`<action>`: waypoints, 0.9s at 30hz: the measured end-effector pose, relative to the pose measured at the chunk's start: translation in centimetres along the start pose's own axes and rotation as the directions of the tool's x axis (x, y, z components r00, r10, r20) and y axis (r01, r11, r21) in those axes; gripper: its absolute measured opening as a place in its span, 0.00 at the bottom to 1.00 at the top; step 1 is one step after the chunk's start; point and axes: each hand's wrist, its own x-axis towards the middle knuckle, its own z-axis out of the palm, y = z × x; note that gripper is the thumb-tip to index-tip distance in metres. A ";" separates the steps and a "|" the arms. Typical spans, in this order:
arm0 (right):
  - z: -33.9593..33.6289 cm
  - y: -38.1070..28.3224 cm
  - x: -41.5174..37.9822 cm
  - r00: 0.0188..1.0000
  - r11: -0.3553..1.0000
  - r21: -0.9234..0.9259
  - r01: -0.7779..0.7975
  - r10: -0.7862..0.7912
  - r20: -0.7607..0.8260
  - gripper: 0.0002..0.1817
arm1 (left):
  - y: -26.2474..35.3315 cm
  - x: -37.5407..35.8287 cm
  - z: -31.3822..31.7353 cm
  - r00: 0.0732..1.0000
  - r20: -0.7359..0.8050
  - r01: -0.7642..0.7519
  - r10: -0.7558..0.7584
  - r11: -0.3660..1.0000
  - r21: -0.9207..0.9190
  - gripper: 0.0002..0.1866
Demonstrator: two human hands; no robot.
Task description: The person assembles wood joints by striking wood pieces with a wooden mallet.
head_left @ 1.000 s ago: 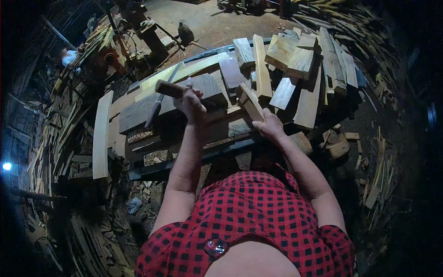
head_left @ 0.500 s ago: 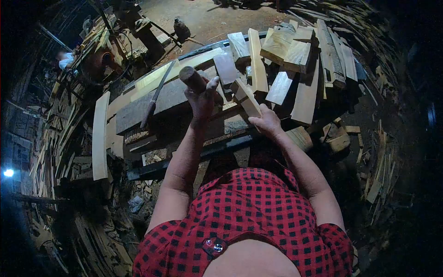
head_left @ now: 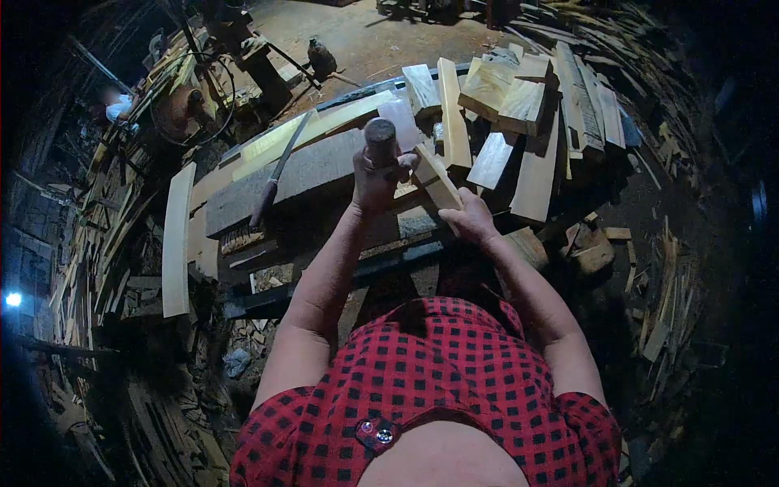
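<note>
My left hand (head_left: 376, 185) is closed around a thick round wooden tool (head_left: 380, 136), whose blunt end points up toward me; its lower part is hidden by the hand. The fingers of that hand are right beside the far end of a short, pale wooden block (head_left: 436, 180). My right hand (head_left: 472, 217) grips the near end of this block, which tilts away toward the left. Beneath both hands lies a rough, thick beam (head_left: 304, 174) on the bench. To the left, a long-bladed saw or knife with a dark handle (head_left: 264, 203) rests across the beam.
Cut wooden blocks (head_left: 487, 85) and boards (head_left: 535, 174) are piled at the right of the bench. A pale plank (head_left: 177, 243) stands out at the left end. Heaps of wood strips (head_left: 89, 243) line both sides. Another person (head_left: 119, 107) is at the far left.
My left hand has moved to the right with the round wooden tool, closer to the block. My right hand and the block have barely shifted.
</note>
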 end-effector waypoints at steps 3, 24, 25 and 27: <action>-2.1 -1.8 -0.1 0.983 0.938 0.296 0.179 -0.159 -0.090 0.20 | 0.2 0.3 -0.4 0.998 0.041 0.038 -0.041 0.996 0.080 0.08; -14.0 -17.0 -6.5 0.619 0.717 -0.112 0.688 -0.661 -0.425 0.16 | 1.7 0.1 0.3 0.961 0.193 -0.258 0.200 0.900 0.351 0.11; -13.6 -15.7 -5.4 0.722 0.667 -0.439 0.601 -0.689 -0.059 0.18 | 2.0 0.0 0.4 0.961 0.179 -0.255 0.210 0.925 0.282 0.11; -13.4 -14.4 -5.2 0.817 0.800 -0.284 0.528 -0.570 -0.086 0.19 | 1.7 -0.3 0.0 0.979 0.172 -0.163 0.110 0.930 0.329 0.13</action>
